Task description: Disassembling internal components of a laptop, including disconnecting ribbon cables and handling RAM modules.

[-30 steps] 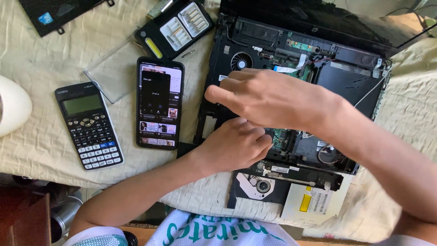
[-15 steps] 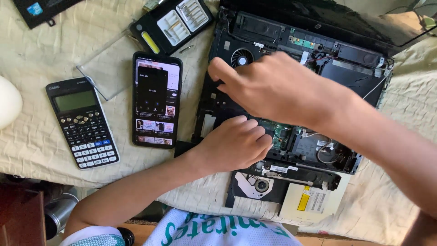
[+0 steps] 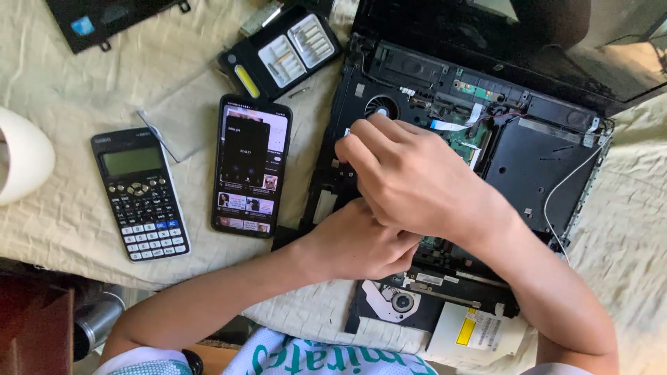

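At nine o'clock on the cloth-covered desk [image 3: 62, 222] sits a white rounded object [image 3: 21, 163], half out of view, and beside it a black scientific calculator [image 3: 141, 194] lies face up, set aside from the work. Next comes a clear plastic lid [image 3: 182, 118], then a smartphone [image 3: 251, 167] with its screen lit and turned toward the person, seemingly so it can be read while both hands are busy. At twelve o'clock from the phone an open screwdriver bit case [image 3: 281, 54] lies within easy reach.

Toward three o'clock the opened laptop chassis [image 3: 542, 167] shows its fan [image 3: 381, 106] and circuit board. The left hand [image 3: 358, 243] rests on the chassis's near edge, fingers curled together, apparently steadying it. The right hand [image 3: 410, 173] crosses above it, fingers bunched over the board just below the fan; whether they pinch a tool or part I cannot tell. At six o'clock a removed optical drive [image 3: 396, 305] lies beside the chassis.

Compared with a second ago, the right hand has slid from the middle of the board toward the fan, while the left has stayed planted.
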